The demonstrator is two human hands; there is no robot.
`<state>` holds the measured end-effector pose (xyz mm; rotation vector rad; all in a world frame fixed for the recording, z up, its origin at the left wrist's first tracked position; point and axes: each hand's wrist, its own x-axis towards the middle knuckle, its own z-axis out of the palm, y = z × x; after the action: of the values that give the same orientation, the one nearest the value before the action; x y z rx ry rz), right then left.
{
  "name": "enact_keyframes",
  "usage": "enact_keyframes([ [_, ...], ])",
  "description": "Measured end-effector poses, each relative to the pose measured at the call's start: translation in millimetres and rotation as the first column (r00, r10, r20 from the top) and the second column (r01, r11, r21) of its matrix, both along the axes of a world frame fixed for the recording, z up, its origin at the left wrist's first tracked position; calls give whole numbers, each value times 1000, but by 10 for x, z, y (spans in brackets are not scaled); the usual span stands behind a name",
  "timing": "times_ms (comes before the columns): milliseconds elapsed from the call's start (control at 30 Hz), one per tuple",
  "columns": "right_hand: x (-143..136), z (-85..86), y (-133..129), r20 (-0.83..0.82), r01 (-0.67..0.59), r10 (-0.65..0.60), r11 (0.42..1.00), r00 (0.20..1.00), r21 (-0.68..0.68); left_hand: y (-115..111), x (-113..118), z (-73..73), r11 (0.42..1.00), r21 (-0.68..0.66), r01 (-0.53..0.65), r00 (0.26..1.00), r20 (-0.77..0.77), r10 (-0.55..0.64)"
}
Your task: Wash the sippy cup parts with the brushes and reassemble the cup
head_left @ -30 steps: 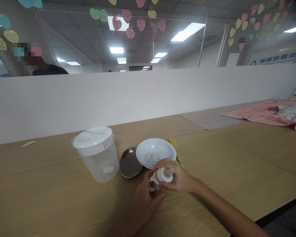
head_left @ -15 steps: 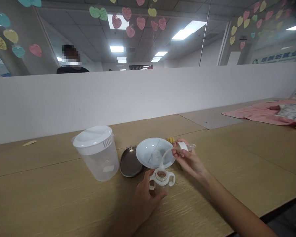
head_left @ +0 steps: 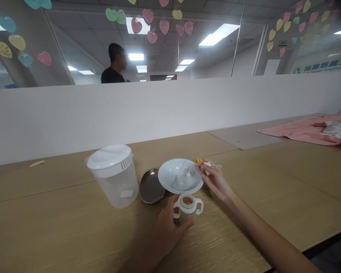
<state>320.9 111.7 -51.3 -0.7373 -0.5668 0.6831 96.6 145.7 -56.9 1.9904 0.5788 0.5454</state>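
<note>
In the head view, the white bowl point(head_left: 164, 171) is the landmark on the wooden tabletop point(head_left: 272, 178). Just on the near side of the bowl sits the 2-handled bottle point(head_left: 187, 207), upright, its mouth open; whether it touches the bowl's near rim cannot be told. The left hand point(head_left: 168, 224) has its thumb and fingers clamped around the bottle's left side. Off the bowl's right rim, the right hand point(head_left: 216, 180) pinches the bottle top point(head_left: 207, 167) between thumb and fingers, its clear spout pointing right and its straw point(head_left: 188, 173) reaching over the bowl's rim. Inside the bowl lies 1 clear piece point(head_left: 182, 183), its shape hard to make out. Room is tight on the bowl's left: the metal tray point(head_left: 152, 189) lies at its rim, and the lidded container point(head_left: 116, 189) stands just past the tray. Behind the right hand, at the bowl's right rim, 1 yellow item point(head_left: 199, 160) shows in part. Farther right of the bowl a broad stretch of tabletop runs to the pink cloth point(head_left: 294, 131), well apart, and to the table's edge, beneath the right forearm. Behind the bowl, the white partition point(head_left: 165, 110) bounds the tabletop.
</note>
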Motion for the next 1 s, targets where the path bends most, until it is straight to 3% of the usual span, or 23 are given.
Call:
enact_keyframes([
  [67, 27, -43, 22, 79, 48, -44, 998, 996, -49, 1, -4, 8, 1000, 14, -3, 1000, -10, 3],
  [167, 17, -105, 28, 359, 195, -132, 970, 924, -146, 13, -3, 8, 999, 36, -5, 1000, -20, 5],
  [333, -88, -163, -27, 792, 307, 22, 915, 611, -262, 7, -2, 21, 1000, -6, 7, 1000, -1, -7],
  [433, -126, -159, -58, 913, 391, 73, 888, 402, -243, -13, -10, 45, 1000, -21, 8, 1000, 30, -8],
  [500, -125, -150, -70, 934, 398, 74, 891, 348, -218, -21, -15, 53, 1000, -15, 9, 1000, 28, -9],
  [667, -83, -114, -94, 943, 378, -51, 922, 328, -82, -10, -11, 31, 1000, 16, -2, 1000, 7, 2],
  [767, -83, -89, -109, 941, 373, -59, 925, 334, -74, 4, -6, 15, 1000, 13, 16, 1000, -1, -16],
  [1000, -145, -80, -123, 828, 289, 15, 933, 561, -213, 31, 0, -19, 999, 36, 25, 1000, -17, -25],
])
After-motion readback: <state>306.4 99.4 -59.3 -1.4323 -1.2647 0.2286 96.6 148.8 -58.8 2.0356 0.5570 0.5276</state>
